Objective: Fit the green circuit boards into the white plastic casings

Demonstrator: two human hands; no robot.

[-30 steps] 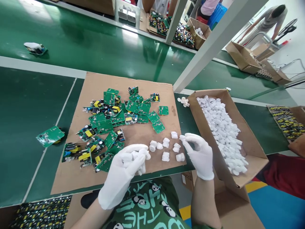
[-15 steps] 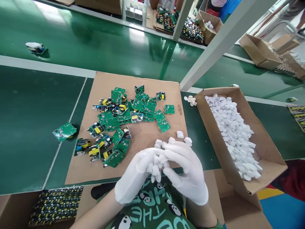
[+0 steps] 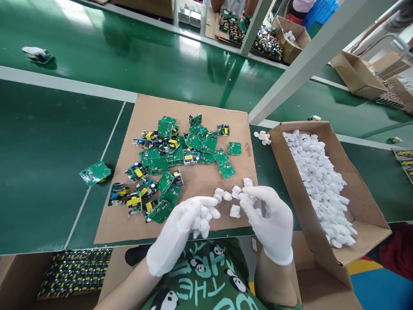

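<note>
Both my hands wear white gloves and hover over the near edge of a brown cardboard sheet (image 3: 135, 224). My left hand (image 3: 180, 230) is curled round a cluster of small white plastic caps (image 3: 201, 221). My right hand (image 3: 271, 217) pinches one white cap at its fingertips, beside several loose white caps (image 3: 235, 211) lying on the sheet. A pile of green circuit boards (image 3: 174, 163) with yellow parts lies farther back on the sheet, left of the caps.
An open cardboard box of white caps (image 3: 318, 181) stands at my right. One green board (image 3: 95, 172) lies off the sheet at left. A tray of dark components (image 3: 74, 271) sits below left. A slanted grey post (image 3: 300, 56) rises behind. Other people's stations line the far belt.
My hands, which met in front of me half a second ago, have parted; the right hand has moved right to the loose caps and the left keeps its cluster.
</note>
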